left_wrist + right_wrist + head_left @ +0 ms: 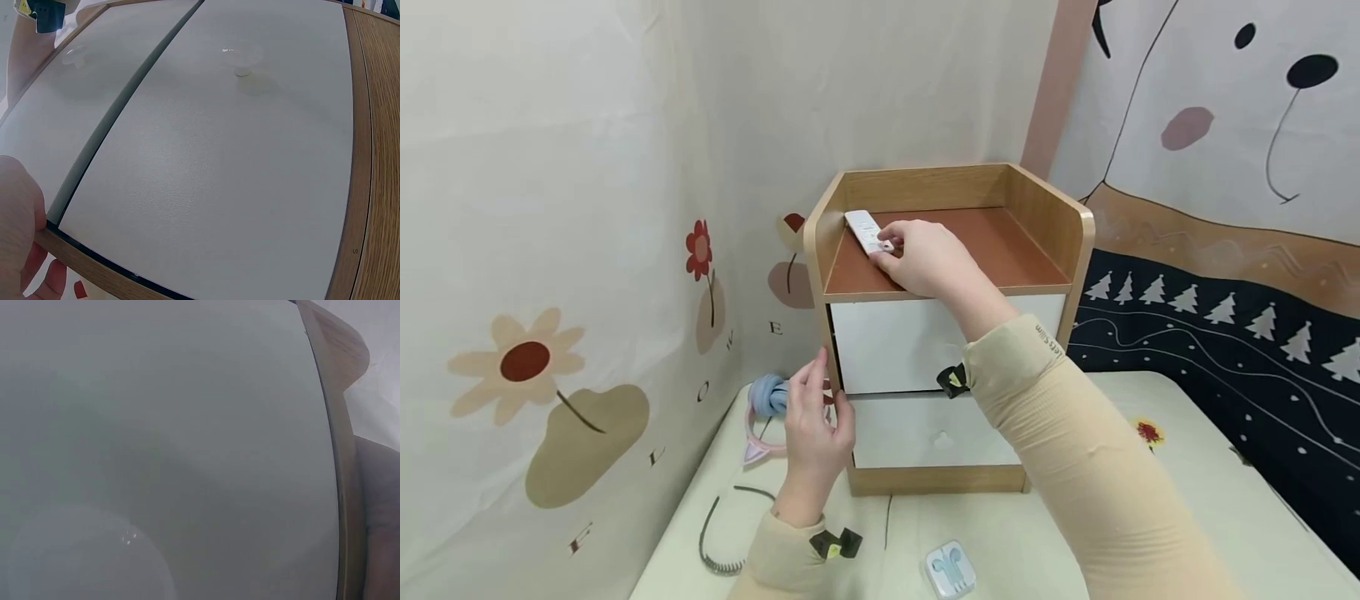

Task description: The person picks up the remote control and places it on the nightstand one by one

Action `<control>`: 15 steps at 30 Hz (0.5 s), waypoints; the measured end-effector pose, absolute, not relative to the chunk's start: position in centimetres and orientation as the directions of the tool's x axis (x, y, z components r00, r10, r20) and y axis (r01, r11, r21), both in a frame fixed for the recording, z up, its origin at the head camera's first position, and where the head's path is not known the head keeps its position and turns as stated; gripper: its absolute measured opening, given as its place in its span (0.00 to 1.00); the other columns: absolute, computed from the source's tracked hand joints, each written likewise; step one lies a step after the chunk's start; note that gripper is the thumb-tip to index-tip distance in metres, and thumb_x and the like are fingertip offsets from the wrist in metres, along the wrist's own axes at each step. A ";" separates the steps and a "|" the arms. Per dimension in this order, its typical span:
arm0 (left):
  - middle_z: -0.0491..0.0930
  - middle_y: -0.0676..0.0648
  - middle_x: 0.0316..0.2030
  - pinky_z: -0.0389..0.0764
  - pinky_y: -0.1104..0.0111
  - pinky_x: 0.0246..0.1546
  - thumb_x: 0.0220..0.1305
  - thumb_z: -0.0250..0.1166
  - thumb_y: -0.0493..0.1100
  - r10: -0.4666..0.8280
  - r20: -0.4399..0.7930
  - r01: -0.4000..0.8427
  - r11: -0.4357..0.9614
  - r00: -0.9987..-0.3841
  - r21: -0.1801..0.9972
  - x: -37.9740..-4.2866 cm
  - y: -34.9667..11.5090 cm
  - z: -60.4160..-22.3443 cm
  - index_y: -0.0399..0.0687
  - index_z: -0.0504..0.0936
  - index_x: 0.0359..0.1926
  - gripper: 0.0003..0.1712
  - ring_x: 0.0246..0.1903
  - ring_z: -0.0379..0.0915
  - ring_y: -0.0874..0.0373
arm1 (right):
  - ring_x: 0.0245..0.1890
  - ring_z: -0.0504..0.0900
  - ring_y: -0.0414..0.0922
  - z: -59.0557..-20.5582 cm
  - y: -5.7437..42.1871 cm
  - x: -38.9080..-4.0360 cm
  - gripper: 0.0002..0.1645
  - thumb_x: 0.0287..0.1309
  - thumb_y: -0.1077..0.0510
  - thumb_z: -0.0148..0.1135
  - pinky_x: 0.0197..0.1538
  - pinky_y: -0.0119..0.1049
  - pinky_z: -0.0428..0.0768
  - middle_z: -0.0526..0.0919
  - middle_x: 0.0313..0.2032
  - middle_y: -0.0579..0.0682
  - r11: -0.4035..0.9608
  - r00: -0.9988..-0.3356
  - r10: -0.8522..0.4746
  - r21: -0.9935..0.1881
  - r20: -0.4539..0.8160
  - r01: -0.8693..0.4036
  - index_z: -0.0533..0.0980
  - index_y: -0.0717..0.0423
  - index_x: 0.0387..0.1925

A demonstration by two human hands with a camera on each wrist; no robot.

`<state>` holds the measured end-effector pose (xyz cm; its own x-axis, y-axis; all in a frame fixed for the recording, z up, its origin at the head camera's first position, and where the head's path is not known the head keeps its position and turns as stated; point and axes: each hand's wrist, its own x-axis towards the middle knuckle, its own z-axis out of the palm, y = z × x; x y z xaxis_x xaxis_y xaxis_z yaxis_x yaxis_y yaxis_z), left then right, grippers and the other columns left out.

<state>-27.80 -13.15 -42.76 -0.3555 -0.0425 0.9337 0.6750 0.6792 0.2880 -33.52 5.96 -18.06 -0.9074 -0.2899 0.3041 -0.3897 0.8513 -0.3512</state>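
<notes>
A white remote control (867,232) lies slanted at the left of the brown top of a small wooden cabinet (936,479). My right hand (925,257) pinches its near end between thumb and fingers. My left hand (817,425) is at the cabinet's left front edge, beside the gap between the two white drawers. In the left wrist view, the thumb side of the left hand (19,219) touches that edge, and some fingers reach round to the side. The right wrist view shows mostly the upper drawer front (187,425), with part of the right hand (382,519) beyond the wooden rim.
Raised wooden walls enclose the cabinet top on three sides. On the pale bed surface are a boxed pair of earphones (951,570), a dark coiled band (722,568), a blue bundle (767,395) and a pink headband with a pointed ear (762,450). Printed curtains (587,208) hang behind.
</notes>
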 end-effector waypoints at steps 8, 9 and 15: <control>0.77 0.29 0.59 0.88 0.66 0.36 0.64 0.63 0.25 -0.047 0.941 0.684 0.674 -0.336 0.278 -27.8 -13.1 -42.9 0.33 0.69 0.79 0.41 0.44 0.80 0.45 | 0.69 0.83 0.50 -19.0 7.0 -32.1 0.28 0.76 0.38 0.64 0.72 0.51 0.80 0.87 0.66 0.49 0.831 -0.874 -0.298 -0.347 0.383 -0.435 0.81 0.44 0.70; 0.77 0.29 0.60 0.88 0.66 0.37 0.65 0.63 0.26 -0.050 0.936 0.685 0.668 -0.347 0.290 -27.8 -13.0 -42.8 0.34 0.69 0.80 0.41 0.44 0.80 0.46 | 0.69 0.83 0.51 -19.1 7.3 -31.8 0.28 0.76 0.38 0.64 0.72 0.52 0.80 0.87 0.66 0.49 0.826 -0.867 -0.309 -0.341 0.391 -0.448 0.81 0.44 0.70; 0.76 0.28 0.60 0.89 0.61 0.35 0.65 0.63 0.26 -0.050 0.937 0.682 0.673 -0.347 0.288 -27.8 -13.2 -42.8 0.34 0.69 0.80 0.41 0.44 0.80 0.45 | 0.49 0.84 0.50 -20.2 9.0 -29.6 0.27 0.75 0.41 0.67 0.56 0.49 0.82 0.87 0.56 0.50 0.771 -0.781 -0.363 -0.307 0.509 -0.558 0.82 0.45 0.69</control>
